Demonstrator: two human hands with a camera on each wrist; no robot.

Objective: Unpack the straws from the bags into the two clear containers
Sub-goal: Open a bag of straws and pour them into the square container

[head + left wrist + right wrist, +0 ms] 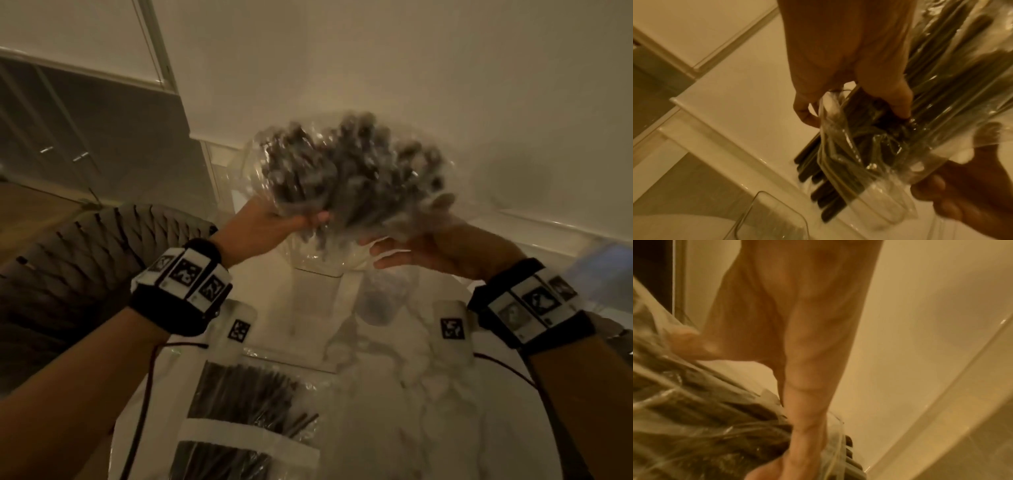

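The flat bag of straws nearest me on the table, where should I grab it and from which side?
Grip the flat bag of straws across its middle, coming from above with fingers over the two long edges. It lies flat, the dark straws running lengthwise, and a few poke out at its right end, so keep that end up.

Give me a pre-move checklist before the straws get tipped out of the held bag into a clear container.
1. Left hand grips the bag: ok.
2. Right hand supports the bag: ok, though its exact hold is blurred.
3. Bag mouth open, straws sliding out downward: ok.
4. Clear container beneath the bag: ok in the head view.
5. Straws lined up with the container opening: cannot tell.
6. More bags of straws left on the table: not ok, still unpacked.
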